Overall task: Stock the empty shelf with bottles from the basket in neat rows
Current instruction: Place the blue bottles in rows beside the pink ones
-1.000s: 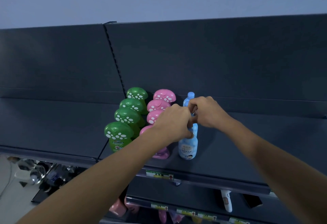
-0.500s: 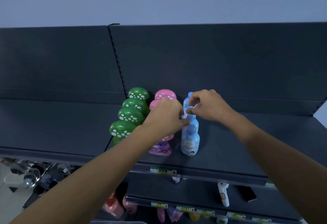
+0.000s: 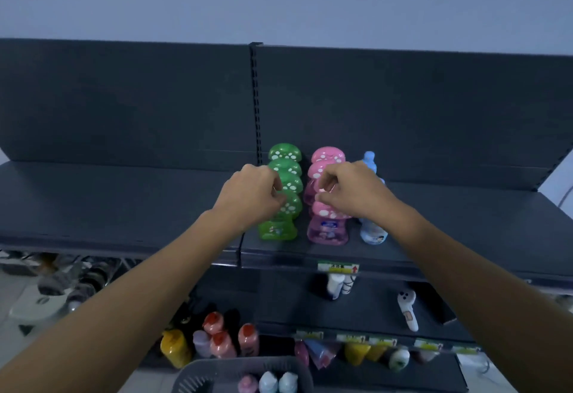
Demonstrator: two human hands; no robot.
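Observation:
On the dark top shelf (image 3: 465, 225) stand three rows running front to back: green mushroom-cap bottles (image 3: 277, 229), pink mushroom-cap bottles (image 3: 325, 231) and light blue bottles (image 3: 373, 233). My left hand (image 3: 251, 198) is over the green row, its curled fingers pinched on the cap of a front green bottle. Over the pink row, my right hand (image 3: 353, 189) has its fingertips closed on a pink cap and hides the middle of the blue row. The grey basket (image 3: 192, 375) shows at the bottom edge with a pink and two light blue bottles in it.
The shelf's back panel rises behind the rows, with a slotted upright (image 3: 255, 98) just left of them. Lower shelves hold orange-capped bottles (image 3: 221, 343), a yellow bottle (image 3: 175, 347), a white device (image 3: 407, 309) and price tags. Bare shelf surface lies left and right of the rows.
Both hands left the blue bottles and moved left: the left hand to the green row, the right to the pink row. The view tilted down, bringing the basket into sight.

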